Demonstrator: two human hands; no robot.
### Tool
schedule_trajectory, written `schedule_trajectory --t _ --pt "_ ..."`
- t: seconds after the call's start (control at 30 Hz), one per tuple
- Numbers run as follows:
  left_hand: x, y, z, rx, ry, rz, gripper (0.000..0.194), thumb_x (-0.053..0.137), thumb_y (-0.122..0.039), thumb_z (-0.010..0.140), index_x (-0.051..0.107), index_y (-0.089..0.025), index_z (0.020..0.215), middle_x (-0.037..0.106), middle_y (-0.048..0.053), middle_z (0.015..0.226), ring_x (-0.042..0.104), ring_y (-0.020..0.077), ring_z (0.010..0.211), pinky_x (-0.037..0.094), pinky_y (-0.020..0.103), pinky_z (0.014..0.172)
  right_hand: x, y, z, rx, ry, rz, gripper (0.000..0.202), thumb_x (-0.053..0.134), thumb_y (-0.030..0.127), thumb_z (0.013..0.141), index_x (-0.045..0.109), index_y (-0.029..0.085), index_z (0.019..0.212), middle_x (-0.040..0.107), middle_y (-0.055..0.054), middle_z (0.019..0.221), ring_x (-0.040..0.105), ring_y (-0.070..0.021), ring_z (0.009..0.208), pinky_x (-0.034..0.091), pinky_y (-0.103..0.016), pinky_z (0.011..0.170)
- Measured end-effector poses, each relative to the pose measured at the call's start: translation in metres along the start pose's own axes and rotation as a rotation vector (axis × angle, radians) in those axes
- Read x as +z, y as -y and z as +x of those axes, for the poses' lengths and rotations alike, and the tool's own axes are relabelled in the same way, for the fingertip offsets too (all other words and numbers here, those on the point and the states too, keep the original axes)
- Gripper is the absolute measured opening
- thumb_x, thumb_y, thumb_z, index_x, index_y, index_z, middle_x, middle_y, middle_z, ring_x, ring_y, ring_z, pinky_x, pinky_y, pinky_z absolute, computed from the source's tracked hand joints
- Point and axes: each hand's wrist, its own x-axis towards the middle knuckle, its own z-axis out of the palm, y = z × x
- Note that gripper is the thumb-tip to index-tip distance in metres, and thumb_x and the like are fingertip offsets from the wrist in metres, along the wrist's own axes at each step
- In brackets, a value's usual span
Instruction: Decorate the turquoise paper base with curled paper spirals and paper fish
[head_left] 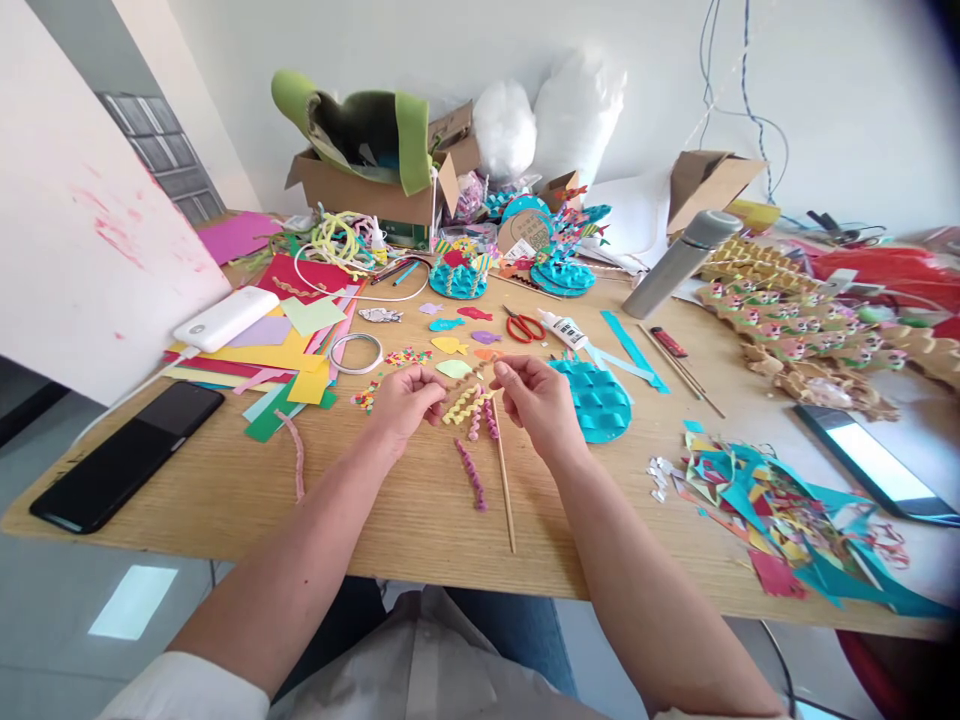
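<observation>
Both of my hands are raised over the middle of the table with fingers pinched. Between my left hand [411, 405] and my right hand [538, 400] lie yellow crinkled strips [466, 406] and a thin brownish wavy strip. Whatever each pinch holds is too small to make out. A wooden stick [505, 490] runs down toward the table edge, its top end close to my right fingers. Below the hands rests a curly purple strip [471, 475]. Paper fish, among them a yellow fish [450, 345] and a pale green fish [454, 368], lie just beyond.
Beside my right hand sits a woven blue disc [600, 405], with red-handled scissors [523, 325] and a glue bottle [564, 329] behind. Coloured paper [300, 355], a tape roll [356, 354] and a black phone [127, 455] occupy the left. Scraps [780, 500] and a grey flask [681, 265] are right.
</observation>
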Motion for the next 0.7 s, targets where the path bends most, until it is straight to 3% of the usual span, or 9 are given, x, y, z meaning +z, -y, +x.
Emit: schedule_trajectory --t 0.17,0.3,0.5,0.7 --pt "-0.008 0.008 0.006 0.278 -0.179 0.456 0.005 0.061 -0.02 0.069 0.062 -0.017 0.072 0.063 0.0 0.063 0.057 0.0117 0.054 0.044 0.023 0.053 -0.006 -0.008 0.001 0.004 0.186 -0.878 0.018 0.064 0.031 0.078 0.064 0.018 0.065 0.067 -0.003 0.065 0.057 -0.0146 0.061 0.031 -0.025 0.052" --pt "-0.007 0.009 0.002 0.357 -0.157 0.826 0.007 0.058 -0.017 0.077 0.065 -0.017 0.078 0.071 0.004 0.073 0.063 0.0149 0.063 0.044 0.025 0.061 -0.002 -0.008 -0.001 0.062 0.295 -1.12 0.02 0.063 0.036 0.077 0.067 0.02 0.066 0.07 -0.007 0.071 0.061 -0.0183 0.067 0.029 -0.026 0.053" --pt "-0.004 0.012 -0.001 0.33 -0.053 1.086 0.007 0.062 -0.019 0.079 0.069 -0.02 0.079 0.074 0.004 0.08 0.064 0.018 0.067 0.043 0.028 0.063 -0.002 -0.002 -0.001 0.08 0.242 -0.993 0.023 0.054 0.023 0.076 0.063 0.017 0.056 0.067 -0.006 0.063 0.057 -0.0141 0.059 0.03 -0.025 0.052" --pt "-0.005 0.017 0.001 0.37 -0.008 1.085 0.007 0.065 -0.022 0.079 0.071 -0.02 0.078 0.073 0.005 0.08 0.065 0.0185 0.073 0.044 0.029 0.066 -0.008 0.002 0.003 0.274 0.245 -0.388 0.025 0.06 0.03 0.072 0.056 0.017 0.051 0.051 0.003 0.046 0.035 -0.006 0.039 0.022 -0.022 0.04"
